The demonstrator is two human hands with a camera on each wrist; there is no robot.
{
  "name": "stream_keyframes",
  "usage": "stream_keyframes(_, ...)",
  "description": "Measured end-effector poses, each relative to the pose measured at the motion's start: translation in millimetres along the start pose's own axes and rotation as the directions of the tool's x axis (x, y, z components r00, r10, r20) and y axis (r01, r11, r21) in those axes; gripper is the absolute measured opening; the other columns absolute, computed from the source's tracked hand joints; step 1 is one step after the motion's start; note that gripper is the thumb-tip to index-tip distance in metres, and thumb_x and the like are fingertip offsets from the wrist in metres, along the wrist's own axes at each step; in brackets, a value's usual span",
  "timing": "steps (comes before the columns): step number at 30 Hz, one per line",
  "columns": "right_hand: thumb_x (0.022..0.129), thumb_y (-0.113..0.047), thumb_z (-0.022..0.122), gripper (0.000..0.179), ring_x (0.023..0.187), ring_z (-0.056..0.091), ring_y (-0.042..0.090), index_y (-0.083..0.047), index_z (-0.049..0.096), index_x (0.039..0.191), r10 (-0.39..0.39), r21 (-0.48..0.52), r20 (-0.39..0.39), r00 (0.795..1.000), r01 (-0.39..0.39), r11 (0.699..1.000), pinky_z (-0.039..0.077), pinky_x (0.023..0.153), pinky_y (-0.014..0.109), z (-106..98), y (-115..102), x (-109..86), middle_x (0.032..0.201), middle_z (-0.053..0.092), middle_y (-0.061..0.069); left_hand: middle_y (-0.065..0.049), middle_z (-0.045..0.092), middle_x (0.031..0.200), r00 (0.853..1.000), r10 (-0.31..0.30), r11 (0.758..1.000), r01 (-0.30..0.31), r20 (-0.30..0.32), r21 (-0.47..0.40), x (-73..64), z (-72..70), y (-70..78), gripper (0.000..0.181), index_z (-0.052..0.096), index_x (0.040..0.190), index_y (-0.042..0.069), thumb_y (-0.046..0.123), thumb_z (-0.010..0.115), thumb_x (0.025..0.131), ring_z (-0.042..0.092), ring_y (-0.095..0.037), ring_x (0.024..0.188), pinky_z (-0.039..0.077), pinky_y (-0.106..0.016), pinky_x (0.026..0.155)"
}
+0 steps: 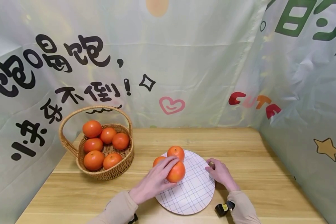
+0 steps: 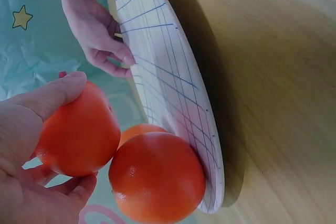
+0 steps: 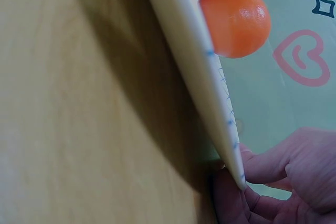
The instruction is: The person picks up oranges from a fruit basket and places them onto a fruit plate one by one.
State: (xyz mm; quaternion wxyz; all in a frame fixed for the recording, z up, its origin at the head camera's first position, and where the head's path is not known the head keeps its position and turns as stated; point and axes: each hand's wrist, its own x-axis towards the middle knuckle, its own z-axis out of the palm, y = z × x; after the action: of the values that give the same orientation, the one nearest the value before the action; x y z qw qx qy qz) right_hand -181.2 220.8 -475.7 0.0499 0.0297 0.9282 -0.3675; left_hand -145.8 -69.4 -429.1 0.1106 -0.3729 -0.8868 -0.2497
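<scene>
My left hand grips an orange, thumb on one side and fingers on the other, over the left part of a round white plate with blue grid lines. Two more oranges sit on the plate: one at its far edge, another at its left edge, partly hidden by that hand. In the left wrist view the held orange is beside an orange on the plate. At the plate's right rim my right hand pinches the edge, thumb on top and fingers below, as the right wrist view shows.
A wicker basket with a tall handle stands at the left of the wooden table, holding several oranges. Printed cloth hangs behind the table and along its sides. A black strapped device is on the right wrist.
</scene>
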Motion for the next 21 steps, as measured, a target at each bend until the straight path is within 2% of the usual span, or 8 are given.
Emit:
stream_keyframes(9,0.097,-0.011,0.062,0.028,0.076,0.053,0.021,-0.001,0.061,0.123,0.004,-0.003,0.003,1.000,-0.004,1.000,0.040,0.066,0.030,0,0,0.4,0.089,0.060,0.011,-0.008,0.043,0.154,0.998,-0.016,0.999,0.014,0.060,0.039,1.6,5.5,4.6,0.083,0.044,0.150,0.014,0.030,0.085,0.080,0.052,-0.029,0.134,0.047,-0.052,0.109)
stream_keyframes(21,0.097,-0.011,0.062,0.027,0.075,0.053,0.020,-0.001,0.062,0.122,-0.005,-0.004,-0.004,1.000,0.005,1.000,0.040,0.065,0.029,0,0,-0.2,0.088,0.060,0.011,-0.007,0.044,0.154,0.995,0.014,0.994,-0.024,0.095,0.110,4.4,16.3,4.8,0.079,0.044,0.149,0.014,0.032,0.083,0.082,0.052,-0.025,0.136,0.045,-0.048,0.113)
